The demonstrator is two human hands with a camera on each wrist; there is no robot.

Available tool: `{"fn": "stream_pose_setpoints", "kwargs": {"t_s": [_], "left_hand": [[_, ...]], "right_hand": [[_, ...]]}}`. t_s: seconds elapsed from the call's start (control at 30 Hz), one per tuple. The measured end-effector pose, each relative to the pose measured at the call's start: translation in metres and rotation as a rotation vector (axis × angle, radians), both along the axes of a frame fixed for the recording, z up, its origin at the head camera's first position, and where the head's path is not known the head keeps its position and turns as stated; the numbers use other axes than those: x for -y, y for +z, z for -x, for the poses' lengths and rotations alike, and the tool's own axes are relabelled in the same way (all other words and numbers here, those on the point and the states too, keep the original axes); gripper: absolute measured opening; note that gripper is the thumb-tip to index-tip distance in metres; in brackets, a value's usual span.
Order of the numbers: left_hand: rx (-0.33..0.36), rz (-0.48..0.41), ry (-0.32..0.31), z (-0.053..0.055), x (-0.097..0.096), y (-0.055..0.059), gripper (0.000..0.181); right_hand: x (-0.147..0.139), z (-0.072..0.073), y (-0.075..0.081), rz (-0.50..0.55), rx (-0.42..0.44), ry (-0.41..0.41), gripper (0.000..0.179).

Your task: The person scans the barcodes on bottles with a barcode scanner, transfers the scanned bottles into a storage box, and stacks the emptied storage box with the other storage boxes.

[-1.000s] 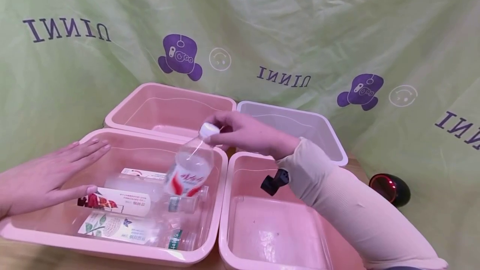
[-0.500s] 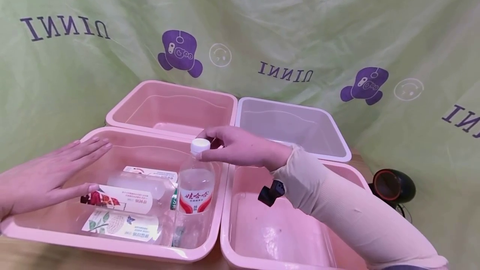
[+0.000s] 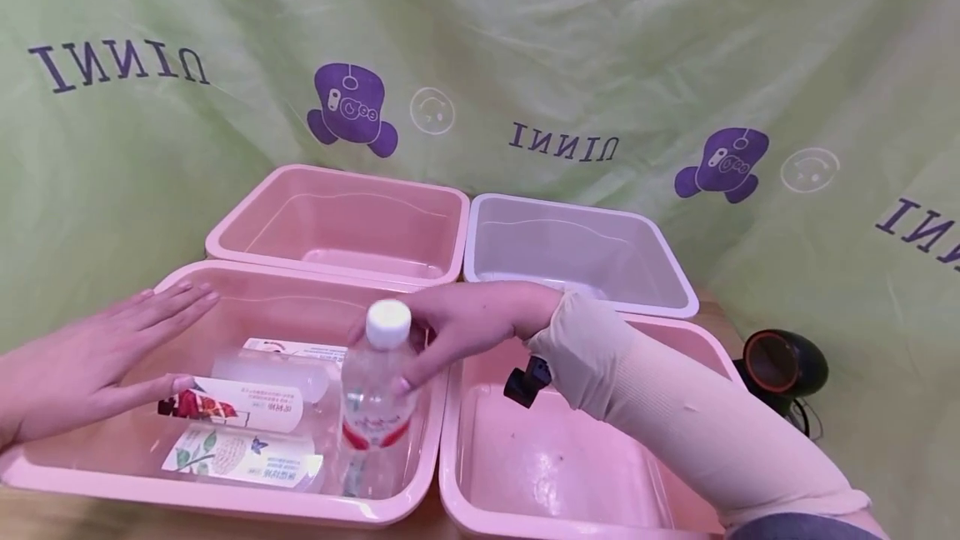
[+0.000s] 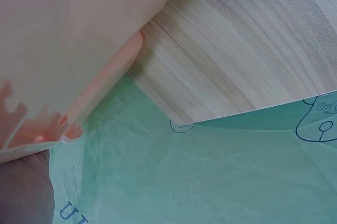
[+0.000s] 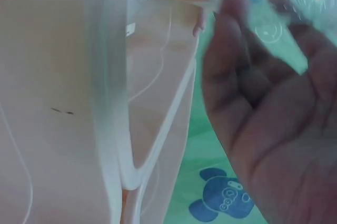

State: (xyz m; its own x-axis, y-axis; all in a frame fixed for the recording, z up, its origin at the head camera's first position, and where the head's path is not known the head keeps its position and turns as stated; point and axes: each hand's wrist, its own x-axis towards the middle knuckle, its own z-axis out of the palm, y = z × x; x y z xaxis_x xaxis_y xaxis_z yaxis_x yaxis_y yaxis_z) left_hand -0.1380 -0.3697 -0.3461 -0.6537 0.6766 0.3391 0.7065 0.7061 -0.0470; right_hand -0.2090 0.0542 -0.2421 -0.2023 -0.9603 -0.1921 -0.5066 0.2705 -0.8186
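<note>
My right hand (image 3: 457, 327) grips a clear plastic bottle (image 3: 375, 427) around its upper body, thumb on the near side. This bottle has a white cap and a red-and-white label, and it stands upright inside the front left pink bin (image 3: 382, 511), at its right end. In the right wrist view, the fingers curl near the label. My left hand (image 3: 112, 357) lies with straight fingers over the left rim of the same bin. Beside its thumb, a bottle with a pomegranate label (image 3: 240, 402) and one with a leaf-and-flower label (image 3: 243, 452) lie on their sides.
Behind stand another pink bin (image 3: 337, 182) and a greyish-lilac bin (image 3: 577, 211). A third pink bin (image 3: 487, 515) is at front right, under my right forearm. A black round device (image 3: 787, 365) sits on the far right. A printed green curtain (image 3: 480, 48) hangs behind.
The bottle has gone from tilted to upright and moved slightly nearer. My right hand has slid from its cap and neck down to its upper body. My left hand has stayed put.
</note>
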Motion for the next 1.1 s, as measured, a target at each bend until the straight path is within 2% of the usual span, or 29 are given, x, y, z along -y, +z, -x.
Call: {"fn": "stream_pose_setpoints", "kwargs": {"t_s": [0.07, 0.13, 0.23, 0.3, 0.4, 0.5, 0.6, 0.73, 0.83, 1.0, 1.07, 1.1], "left_hand": [[0.004, -0.006, 0.005, -0.001, 0.0, 0.001, 0.101], [0.009, -0.005, 0.012, -0.002, 0.0, 0.001, 0.1], [0.017, -0.002, 0.024, -0.002, 0.0, 0.001, 0.099], [0.015, 0.01, 0.028, -0.003, 0.001, 0.001, 0.1], [0.017, 0.018, 0.036, -0.004, 0.001, 0.001, 0.099], [0.026, 0.017, 0.05, -0.005, 0.001, 0.0, 0.1], [0.039, 0.012, 0.066, -0.005, 0.0, 0.0, 0.1], [0.039, 0.016, 0.065, -0.005, 0.0, 0.0, 0.099], [0.03, 0.022, 0.055, -0.005, 0.0, 0.001, 0.099], [0.017, 0.022, 0.056, -0.004, 0.0, 0.002, 0.099], [0.022, 0.021, 0.063, -0.004, 0.0, 0.001, 0.099], [0.028, 0.019, 0.069, -0.004, 0.0, 0.001, 0.098]], "right_hand": [[0.001, 0.001, 0.005, 0.058, -0.044, -0.133, 0.047], [-0.001, 0.002, 0.013, 0.112, -0.031, -0.288, 0.041], [-0.005, 0.005, 0.024, 0.184, -0.029, -0.493, 0.044], [-0.006, 0.007, 0.029, 0.191, -0.032, -0.575, 0.048], [-0.008, 0.01, 0.031, 0.165, -0.08, -0.631, 0.058], [-0.009, 0.013, 0.029, 0.166, -0.058, -0.6, 0.057], [-0.01, 0.017, 0.024, 0.176, 0.064, -0.529, 0.054], [-0.009, 0.021, 0.014, 0.12, 0.193, -0.452, 0.049], [-0.006, 0.022, 0.01, 0.09, 0.119, -0.395, 0.051], [0.002, 0.02, 0.009, 0.129, -0.039, -0.255, 0.049], [0.006, 0.019, 0.008, 0.154, -0.089, -0.246, 0.047], [0.008, 0.018, 0.007, 0.153, -0.109, -0.272, 0.046]]}}
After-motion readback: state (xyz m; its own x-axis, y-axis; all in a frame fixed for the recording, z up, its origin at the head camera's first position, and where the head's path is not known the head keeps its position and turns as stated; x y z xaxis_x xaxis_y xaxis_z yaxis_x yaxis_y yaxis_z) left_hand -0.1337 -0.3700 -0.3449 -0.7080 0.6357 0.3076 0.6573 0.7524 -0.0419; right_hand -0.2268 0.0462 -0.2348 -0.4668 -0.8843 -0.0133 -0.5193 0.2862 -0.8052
